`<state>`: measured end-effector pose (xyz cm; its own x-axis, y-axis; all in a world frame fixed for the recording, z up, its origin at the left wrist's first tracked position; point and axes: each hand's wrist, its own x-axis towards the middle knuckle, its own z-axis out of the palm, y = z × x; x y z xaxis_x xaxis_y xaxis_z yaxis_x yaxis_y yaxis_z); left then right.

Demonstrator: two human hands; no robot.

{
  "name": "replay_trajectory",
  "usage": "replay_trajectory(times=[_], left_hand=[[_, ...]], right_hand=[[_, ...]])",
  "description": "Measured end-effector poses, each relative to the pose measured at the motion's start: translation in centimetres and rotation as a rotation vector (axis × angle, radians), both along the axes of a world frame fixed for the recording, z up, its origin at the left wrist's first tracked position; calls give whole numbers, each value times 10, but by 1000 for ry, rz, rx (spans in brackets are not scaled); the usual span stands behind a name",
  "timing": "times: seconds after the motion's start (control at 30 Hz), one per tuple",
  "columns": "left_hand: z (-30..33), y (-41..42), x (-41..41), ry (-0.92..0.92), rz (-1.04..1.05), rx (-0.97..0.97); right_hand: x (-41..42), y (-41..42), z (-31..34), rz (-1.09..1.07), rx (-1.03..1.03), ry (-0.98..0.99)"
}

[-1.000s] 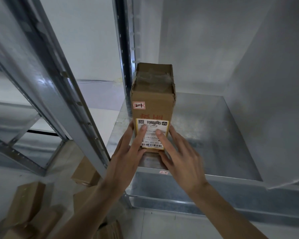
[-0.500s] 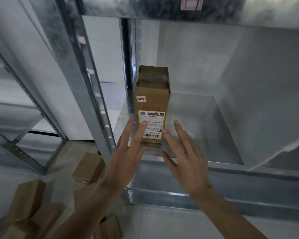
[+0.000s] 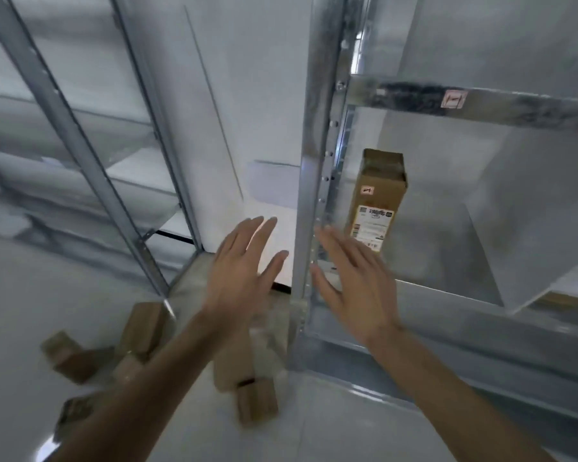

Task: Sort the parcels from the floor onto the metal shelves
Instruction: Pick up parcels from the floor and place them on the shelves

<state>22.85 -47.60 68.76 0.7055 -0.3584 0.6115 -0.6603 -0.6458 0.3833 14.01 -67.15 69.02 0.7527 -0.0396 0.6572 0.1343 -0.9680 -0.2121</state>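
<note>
A tall brown cardboard parcel with a white shipping label stands upright on the metal shelf, at its left end beside the upright post. Both my hands are off it, in front of the shelf. My left hand hangs in the air left of the post with fingers spread and straight, holding nothing. My right hand is spread flat in front of the post and the shelf's front edge, also empty. Several brown parcels lie on the floor below my left arm.
A grey steel post stands between my hands. An upper shelf beam carries a small red-edged tag. A white sheet leans at the shelf's right, over a labelled box. Another steel rack stands at left. More parcels lie near the post's foot.
Both hands have let go of the parcel and drawn back from the shelf. The view has swung left, so the parcel now sits to the right and more floor shows.
</note>
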Motion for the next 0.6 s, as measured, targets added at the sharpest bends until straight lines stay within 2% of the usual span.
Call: replay_trajectory(times=[0.17,0.37,0.6], left_hand=[[1,107,-21,173,213,67],[-38,212,-22,318,374,109],[-153,270,21,563,441,123]], right_hand=[[8,93,-3,96,110,131],[40,178,-44,224,152,294],[92,210,-157,214,89,554]])
